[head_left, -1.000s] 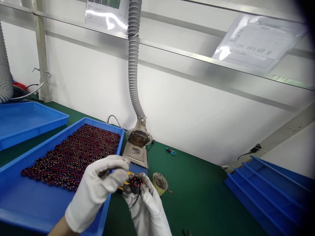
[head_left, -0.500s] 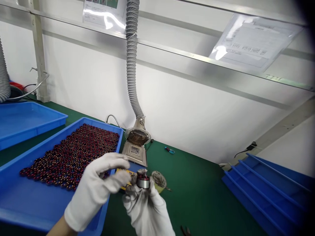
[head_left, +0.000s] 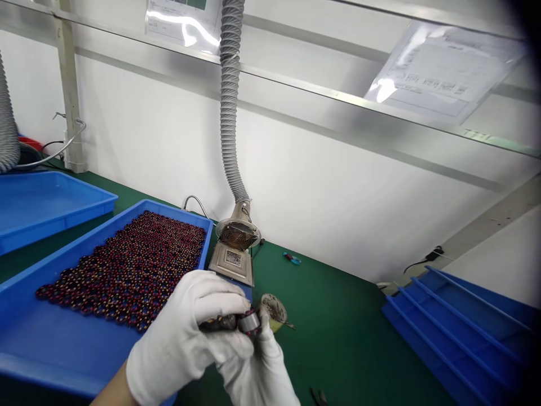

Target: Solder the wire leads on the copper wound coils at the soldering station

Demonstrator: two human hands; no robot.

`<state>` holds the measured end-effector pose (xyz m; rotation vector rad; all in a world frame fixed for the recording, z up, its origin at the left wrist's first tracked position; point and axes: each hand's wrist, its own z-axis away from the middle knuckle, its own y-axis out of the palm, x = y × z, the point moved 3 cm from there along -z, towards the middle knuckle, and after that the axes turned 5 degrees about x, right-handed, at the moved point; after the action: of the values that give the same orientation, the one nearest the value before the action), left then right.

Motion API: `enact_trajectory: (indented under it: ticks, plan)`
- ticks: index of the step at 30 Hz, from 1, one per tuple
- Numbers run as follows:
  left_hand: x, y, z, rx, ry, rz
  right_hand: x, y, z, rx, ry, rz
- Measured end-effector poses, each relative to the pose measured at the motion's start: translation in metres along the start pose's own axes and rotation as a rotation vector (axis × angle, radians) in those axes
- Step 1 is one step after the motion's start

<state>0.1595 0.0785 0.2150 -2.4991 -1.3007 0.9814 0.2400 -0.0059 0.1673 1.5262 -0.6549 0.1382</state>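
My left hand (head_left: 181,332), right hand (head_left: 264,366): closed on 1 banded core (head_left: 249,322).
Stage: core unplaced; remainder undetermined.
Tray (head_left: 46,369): more cores (head_left: 143,259) toward far edge.

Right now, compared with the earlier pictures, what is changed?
The left hand moved right and took hold of the part, now tilted. The right hand has not let go. The tray and the pot stayed put.

bright light, glare on plastic sleeves (head_left: 443,73), faint shadows, dark right edge.
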Motion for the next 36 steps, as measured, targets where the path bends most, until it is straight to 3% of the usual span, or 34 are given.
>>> enact_trajectory:
  ticks: [2,5,8,11,13,14,15,19,22,27,31,34,36]
  plan:
    - [0.001,-0.002,-0.002,-0.01,-0.053,0.099,0.001,-0.008,0.0,-0.046,-0.035,0.107]
    - [0.004,-0.001,-0.003,-0.022,-0.245,0.361,0.003,-0.028,-0.007,-0.085,-0.08,0.269]
    - [0.006,0.003,-0.001,-0.048,-0.422,0.604,0.002,-0.049,-0.022,-0.055,0.008,0.355]
    - [0.007,-0.001,0.004,-0.217,-0.505,0.754,0.002,-0.062,-0.029,-0.015,0.078,0.441]
    - [0.008,-0.009,0.006,-0.361,-0.53,0.777,0.004,-0.063,-0.023,-0.007,0.024,0.5]
    - [0.008,-0.013,0.006,-0.366,-0.546,0.753,0.005,-0.062,-0.018,-0.011,-0.02,0.524]
    - [0.007,-0.015,0.005,-0.317,-0.57,0.72,0.006,-0.061,-0.013,-0.017,-0.068,0.545]
    - [0.003,-0.011,0.0,0.071,-0.741,0.641,0.013,-0.058,-0.009,-0.029,-0.175,0.597]
    - [0.001,-0.006,-0.002,0.142,-0.677,0.618,0.018,-0.058,-0.021,-0.02,-0.157,0.62]
    - [0.004,0.001,0.002,0.052,-0.553,0.707,0.026,-0.046,-0.023,-0.014,-0.095,0.611]
    - [0.007,0.0,0.008,-0.099,-0.592,0.937,0.027,-0.035,-0.017,0.004,0.087,0.549]
    - [0.009,-0.009,0.009,-0.266,-0.64,0.906,0.028,-0.033,-0.016,0.018,0.154,0.501]
    - [0.008,-0.009,0.006,-0.151,-0.708,0.841,0.03,-0.034,-0.016,0.019,0.146,0.49]
